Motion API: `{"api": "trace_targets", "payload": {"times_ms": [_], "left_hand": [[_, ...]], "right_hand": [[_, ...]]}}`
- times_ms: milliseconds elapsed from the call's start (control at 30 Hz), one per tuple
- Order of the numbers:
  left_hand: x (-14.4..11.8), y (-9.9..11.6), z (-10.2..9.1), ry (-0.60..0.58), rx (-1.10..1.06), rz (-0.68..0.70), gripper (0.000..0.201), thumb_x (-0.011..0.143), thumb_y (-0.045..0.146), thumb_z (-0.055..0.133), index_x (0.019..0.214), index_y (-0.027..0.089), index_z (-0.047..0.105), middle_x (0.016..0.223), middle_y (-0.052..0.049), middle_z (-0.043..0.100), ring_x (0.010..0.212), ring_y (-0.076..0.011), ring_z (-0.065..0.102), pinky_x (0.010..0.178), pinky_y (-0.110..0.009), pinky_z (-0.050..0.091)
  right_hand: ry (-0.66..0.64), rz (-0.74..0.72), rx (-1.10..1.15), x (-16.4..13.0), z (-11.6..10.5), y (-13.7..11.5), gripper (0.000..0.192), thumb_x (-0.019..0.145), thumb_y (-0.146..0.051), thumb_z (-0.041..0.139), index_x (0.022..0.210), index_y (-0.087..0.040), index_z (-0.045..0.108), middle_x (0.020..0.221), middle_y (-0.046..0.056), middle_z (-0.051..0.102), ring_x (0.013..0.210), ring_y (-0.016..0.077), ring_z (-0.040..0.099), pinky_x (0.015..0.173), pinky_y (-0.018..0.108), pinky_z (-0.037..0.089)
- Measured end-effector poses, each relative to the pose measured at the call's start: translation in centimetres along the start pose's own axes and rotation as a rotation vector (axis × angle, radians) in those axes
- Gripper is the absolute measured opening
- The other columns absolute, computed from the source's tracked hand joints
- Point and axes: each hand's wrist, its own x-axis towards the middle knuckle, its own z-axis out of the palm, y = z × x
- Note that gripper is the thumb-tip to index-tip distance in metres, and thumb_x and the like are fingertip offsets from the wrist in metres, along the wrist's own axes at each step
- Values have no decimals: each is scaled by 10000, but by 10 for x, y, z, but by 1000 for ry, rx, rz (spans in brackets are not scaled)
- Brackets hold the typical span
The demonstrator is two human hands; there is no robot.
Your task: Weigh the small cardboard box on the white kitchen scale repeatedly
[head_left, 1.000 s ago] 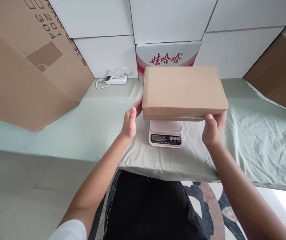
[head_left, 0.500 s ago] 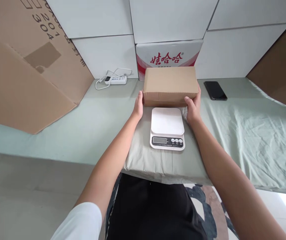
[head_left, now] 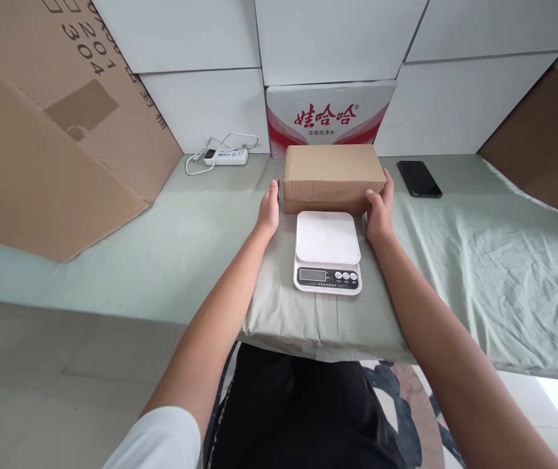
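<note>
A brown cardboard box point(head_left: 333, 166) rests on the cloth behind a white kitchen scale point(head_left: 327, 238). My left hand point(head_left: 269, 207) stands upright just off the box's left side, a narrow gap between them, its fingers extended and nothing in it. Around the front right corner of the box is my right hand point(head_left: 380, 205), thumb against the front face and fingers along the right side. The scale's pan is bare, and its display looks blank.
Behind the box stands a white and red carton point(head_left: 330, 114). A black phone point(head_left: 419, 178) lies to the right, and a white power strip with a cable point(head_left: 226, 156) to the left. Large cardboard pieces point(head_left: 64, 163) flank the green-covered table point(head_left: 161, 260).
The box has come down onto the table and slightly toward me, showing more of the carton behind. My left hand has parted from its left side.
</note>
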Motion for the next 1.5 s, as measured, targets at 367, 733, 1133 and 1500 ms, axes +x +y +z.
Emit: {"api": "trace_targets", "payload": {"times_ms": [367, 733, 1133, 1500], "left_hand": [[-6, 13, 3, -14, 1, -85, 899, 980, 954, 521, 1403, 213, 804, 1660, -180, 731, 1657, -403, 612, 1410, -558, 484], [-9, 13, 5, -59, 39, -61, 862, 958, 928, 591, 1368, 203, 813, 1627, -204, 752, 1645, -405, 626, 1425, -573, 446], [-25, 52, 3, -109, 246, 230, 1044, 896, 1040, 510, 1481, 214, 764, 1627, -180, 753, 1619, -419, 630, 1357, -557, 490], [-141, 82, -26, -180, 237, 240, 720, 1045, 791, 546, 1411, 236, 822, 1401, -139, 875, 1443, -378, 767, 1245, -517, 613]], "right_hand": [[56, 80, 112, -3, 4, -6, 457, 785, -496, 704, 1203, -316, 661, 1287, 8, 776, 1257, 231, 722, 1086, 410, 614], [-35, 39, 28, -11, 5, -15, 482, 760, -480, 770, 1193, -316, 633, 1359, 23, 770, 1443, 289, 651, 1403, 556, 437], [-161, -188, -78, -18, 3, -41, 1280, 748, -766, 800, 1811, -318, 245, 1867, 117, 406, 1822, 381, 251, 1521, 620, 202], [-124, -247, -167, -100, -43, -64, 1315, 733, -869, 830, 1790, -326, 266, 1897, 130, 301, 1810, 452, 251, 1497, 691, 229]]}}
